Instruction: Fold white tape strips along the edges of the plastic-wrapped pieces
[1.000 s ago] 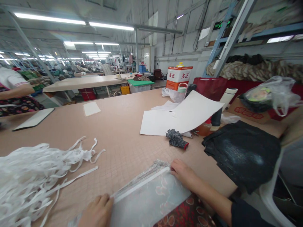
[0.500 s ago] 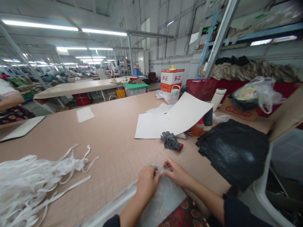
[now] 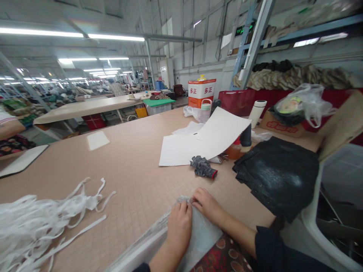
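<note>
A clear plastic bag [image 3: 202, 236] hangs over the near table edge in front of me, partly across a patterned dark red cloth on my lap. My left hand [image 3: 180, 223] is closed on the bag's gathered upper end, knuckles up. Right beside it, my right hand [image 3: 206, 205] pinches the same bunched plastic with curled fingertips. Both hands nearly touch. Under my left forearm runs a long white plastic-wrapped piece [image 3: 141, 247] along the table edge. Just beyond the hands lies a grey knit glove [image 3: 202, 167] with a red cuff.
White straps [image 3: 42, 223] lie heaped at the left. A large white sheet [image 3: 181, 149] curls up on the brown table [image 3: 133, 162]. Black sheets [image 3: 279, 175] are stacked at the right, near a white chair [image 3: 326, 230]. Another person's arm [image 3: 13, 130] shows at the far left.
My left hand has turned more knuckles-up over the bunched plastic. My right fingers have come down closer to it. The view has shifted slightly, moving the table things a little left.
</note>
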Demonstrator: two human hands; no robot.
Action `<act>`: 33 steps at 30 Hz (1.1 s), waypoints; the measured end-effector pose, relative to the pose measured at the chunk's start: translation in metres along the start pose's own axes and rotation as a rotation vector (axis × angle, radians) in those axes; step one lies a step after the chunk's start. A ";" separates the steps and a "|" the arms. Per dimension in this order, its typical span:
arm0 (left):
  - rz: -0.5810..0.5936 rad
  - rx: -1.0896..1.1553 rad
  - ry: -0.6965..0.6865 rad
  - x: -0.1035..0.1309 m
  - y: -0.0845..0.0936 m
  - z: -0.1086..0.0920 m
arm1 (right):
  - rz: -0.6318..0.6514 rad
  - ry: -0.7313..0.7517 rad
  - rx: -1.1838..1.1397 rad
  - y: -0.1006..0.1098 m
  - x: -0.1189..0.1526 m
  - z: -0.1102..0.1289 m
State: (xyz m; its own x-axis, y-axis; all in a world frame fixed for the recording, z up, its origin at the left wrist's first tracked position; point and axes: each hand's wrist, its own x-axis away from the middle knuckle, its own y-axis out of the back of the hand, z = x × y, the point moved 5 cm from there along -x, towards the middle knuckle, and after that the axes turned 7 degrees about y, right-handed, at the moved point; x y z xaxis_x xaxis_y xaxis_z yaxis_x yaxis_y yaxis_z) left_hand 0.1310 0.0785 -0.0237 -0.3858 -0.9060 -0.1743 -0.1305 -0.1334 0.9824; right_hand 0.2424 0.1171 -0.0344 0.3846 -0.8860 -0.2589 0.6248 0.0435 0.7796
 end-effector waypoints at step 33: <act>0.034 -0.033 -0.007 -0.001 0.002 0.000 | 0.190 -0.141 0.027 0.001 -0.035 -0.005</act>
State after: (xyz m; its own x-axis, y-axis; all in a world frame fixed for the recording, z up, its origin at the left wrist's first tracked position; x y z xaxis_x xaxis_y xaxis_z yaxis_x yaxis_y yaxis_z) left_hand 0.1313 0.0794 -0.0211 -0.3955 -0.9075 -0.1415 -0.0873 -0.1162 0.9894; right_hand 0.2332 0.1508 -0.0277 0.3936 -0.9190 -0.0250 0.5307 0.2049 0.8224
